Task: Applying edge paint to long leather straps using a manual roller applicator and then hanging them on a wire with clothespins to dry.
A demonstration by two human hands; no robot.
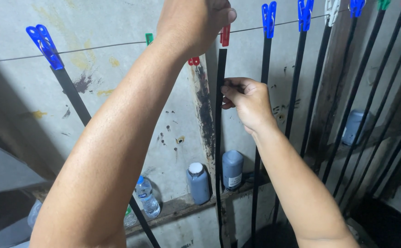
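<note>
Pinching the black strip (220, 105) at centre to steady it, right hand (248, 103) keeps it plumb while left hand (193, 25), clenched at 12 o'clock on the red peg (225, 36), pins its top to the wire line (99, 46); blue peg (44, 46) at 10 o'clock.

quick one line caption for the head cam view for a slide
Left hand works a red clothespin on a wire line while the right hand pinches a hanging black strip.

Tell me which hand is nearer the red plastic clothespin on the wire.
Left. The left hand is up at the wire, right against the red plastic clothespin; the right hand is lower, pinching the long black strip beneath it.
</note>
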